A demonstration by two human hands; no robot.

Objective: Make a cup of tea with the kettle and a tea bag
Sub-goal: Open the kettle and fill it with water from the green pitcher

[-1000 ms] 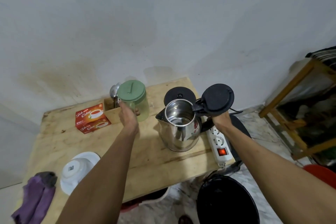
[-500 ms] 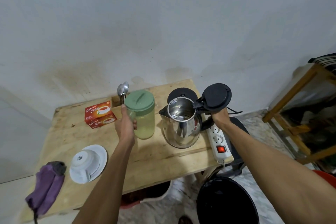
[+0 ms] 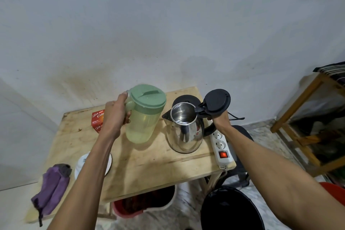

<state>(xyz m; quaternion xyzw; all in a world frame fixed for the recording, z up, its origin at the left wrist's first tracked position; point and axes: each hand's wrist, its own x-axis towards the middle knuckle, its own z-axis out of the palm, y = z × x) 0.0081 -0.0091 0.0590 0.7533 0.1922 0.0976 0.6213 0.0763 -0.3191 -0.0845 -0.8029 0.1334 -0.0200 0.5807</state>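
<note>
My left hand (image 3: 115, 115) grips the handle of a pale green plastic jug (image 3: 142, 117) with a green lid, lifted above the wooden table (image 3: 149, 166) just left of the kettle. The steel kettle (image 3: 184, 130) stands on the table with its black lid (image 3: 216, 101) flipped open. My right hand (image 3: 220, 119) holds the kettle's black handle. Behind my left wrist lies a red tea box (image 3: 98, 120), partly hidden. A white saucer with an upturned cup (image 3: 82, 164) sits under my left forearm.
The kettle's black base (image 3: 183, 98) sits behind the kettle. A white power strip (image 3: 221, 147) with a lit red switch lies along the table's right edge. A purple cloth (image 3: 51, 186) lies at the front left. A black bin (image 3: 229, 211) stands below; a wooden shelf (image 3: 306, 117) at right.
My left hand has lifted the green jug off the table and carried it toward the kettle. My right hand stays on the kettle handle, lid still open.
</note>
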